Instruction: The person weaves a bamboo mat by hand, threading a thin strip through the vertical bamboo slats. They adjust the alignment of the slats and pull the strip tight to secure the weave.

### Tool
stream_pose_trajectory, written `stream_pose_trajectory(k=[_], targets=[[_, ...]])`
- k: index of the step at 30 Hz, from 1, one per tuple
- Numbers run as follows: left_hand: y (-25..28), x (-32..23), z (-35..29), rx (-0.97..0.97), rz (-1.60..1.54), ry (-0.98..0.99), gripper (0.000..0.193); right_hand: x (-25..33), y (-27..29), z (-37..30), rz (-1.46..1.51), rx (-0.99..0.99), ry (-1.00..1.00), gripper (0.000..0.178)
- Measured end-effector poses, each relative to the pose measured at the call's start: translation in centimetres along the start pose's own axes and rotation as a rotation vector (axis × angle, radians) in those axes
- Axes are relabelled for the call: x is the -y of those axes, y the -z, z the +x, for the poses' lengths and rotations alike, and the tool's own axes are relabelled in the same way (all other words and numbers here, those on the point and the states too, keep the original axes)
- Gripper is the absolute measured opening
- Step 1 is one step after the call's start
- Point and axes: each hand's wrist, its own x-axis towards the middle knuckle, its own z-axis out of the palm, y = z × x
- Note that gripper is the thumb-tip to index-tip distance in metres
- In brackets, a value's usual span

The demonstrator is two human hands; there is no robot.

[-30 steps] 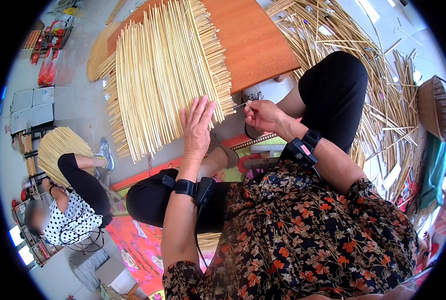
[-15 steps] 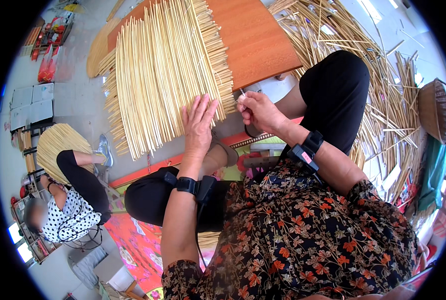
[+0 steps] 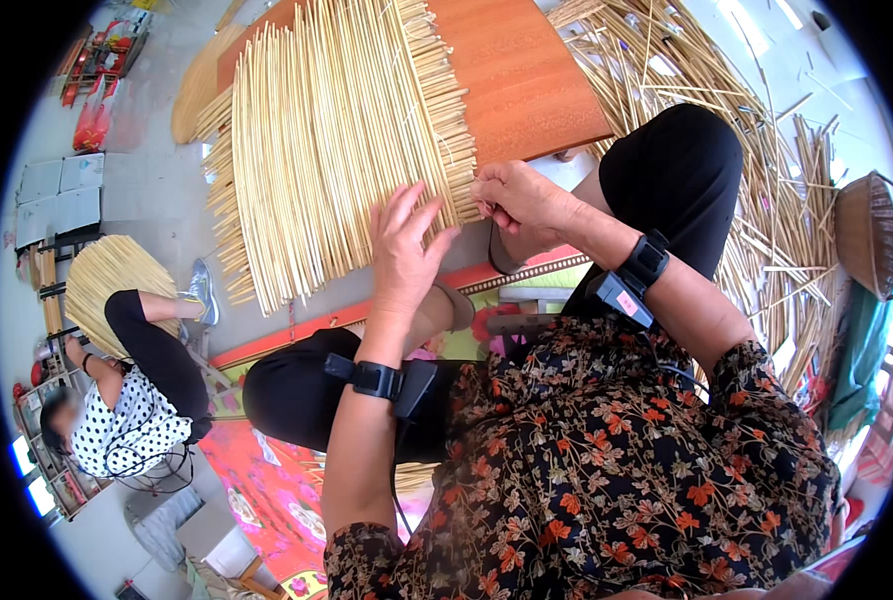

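Across the orange-brown table [image 3: 531, 80] lay the stalk mat [image 3: 316, 150], overhanging its near edge, where your left hand [image 3: 403, 252] spread loosely and your right hand [image 3: 528, 195] pinched, contents indiscernible, seemingly working the border, the next move likely needing steadiness.

We find the mat [image 3: 316, 150] lying on the table [image 3: 526, 85], ahead of the left fingers [image 3: 404, 208]. We record loose stalks [image 3: 751, 165] right of the right fingers [image 3: 493, 182], and a basket [image 3: 861, 240] farther right.
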Motion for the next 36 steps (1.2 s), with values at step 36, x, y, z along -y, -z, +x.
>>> stream_pose_trajectory(k=[36], targets=[[-1.1, 0.2, 1.6, -0.176, -1.02, 0.65, 0.011, -0.9, 8.6, 7.5, -1.245, -0.601, 0.712, 0.021]])
